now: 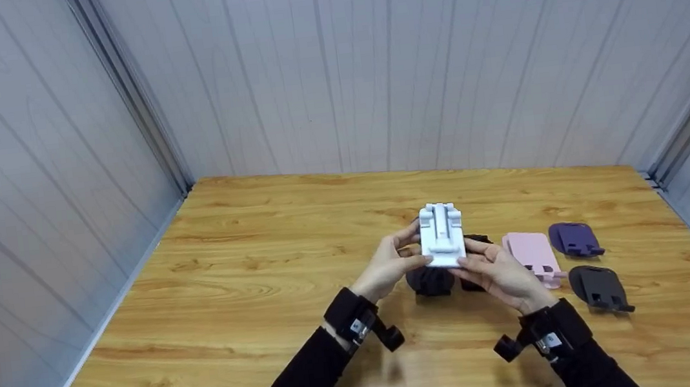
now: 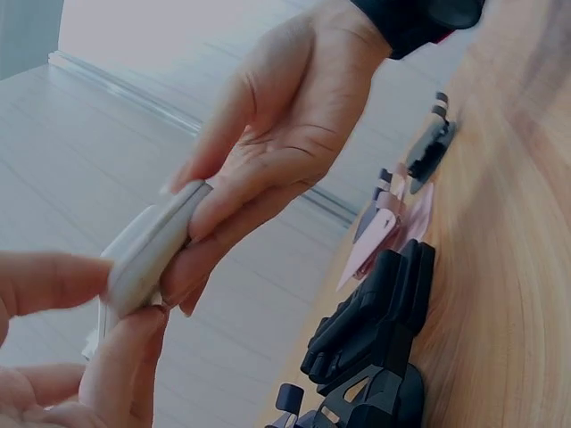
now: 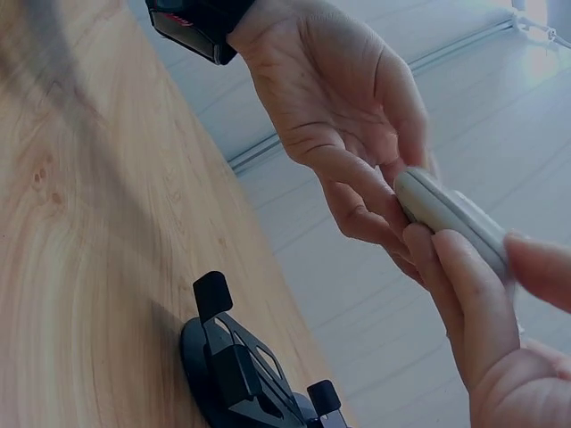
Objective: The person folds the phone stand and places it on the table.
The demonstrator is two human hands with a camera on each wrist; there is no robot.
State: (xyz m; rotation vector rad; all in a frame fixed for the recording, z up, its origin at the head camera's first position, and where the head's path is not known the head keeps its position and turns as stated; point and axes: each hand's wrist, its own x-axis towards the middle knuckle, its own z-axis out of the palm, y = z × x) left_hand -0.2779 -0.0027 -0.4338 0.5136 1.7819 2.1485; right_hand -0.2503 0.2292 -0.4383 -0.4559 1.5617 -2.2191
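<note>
A white folding phone stand [image 1: 442,234] is held up above the table between both hands, folded flat. My left hand [image 1: 389,266] pinches its left side, thumb near the lower corner. On the opposite side, my right hand [image 1: 502,274] pinches the lower right corner between thumb and fingers. In the left wrist view the white stand [image 2: 147,254] appears edge-on between the fingertips of both hands. The right wrist view also shows the stand's edge [image 3: 451,218]. Below the hands lie a black stand [image 1: 431,282] and a second black stand [image 1: 479,238], partly hidden.
To the right on the wooden table [image 1: 249,263] lie a pink phone stand [image 1: 532,253], a purple one [image 1: 574,239] and a dark grey one [image 1: 601,287]. Pale panel walls [image 1: 332,78] enclose the table at the back and sides.
</note>
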